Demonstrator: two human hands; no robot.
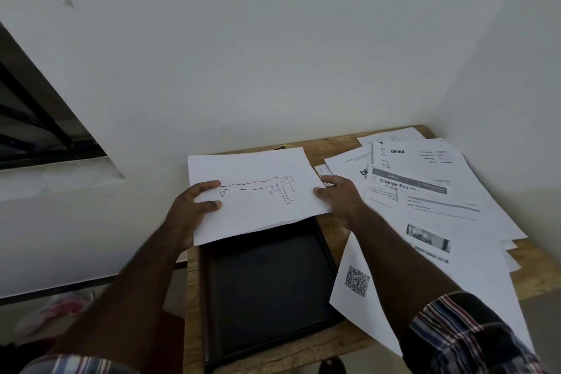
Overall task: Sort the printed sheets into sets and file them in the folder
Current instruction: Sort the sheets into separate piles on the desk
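Both hands, left (194, 206) and right (340, 196), pinch the push-up drawing sheet (258, 194) by its side edges, holding it level over the open black folder (270, 285), probably to file it; unsorted printouts (431, 191) cover the counter (331, 146) at right.

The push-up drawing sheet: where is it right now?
Centre of the head view: the push-up drawing sheet is held by the left hand and right hand over the black folder.
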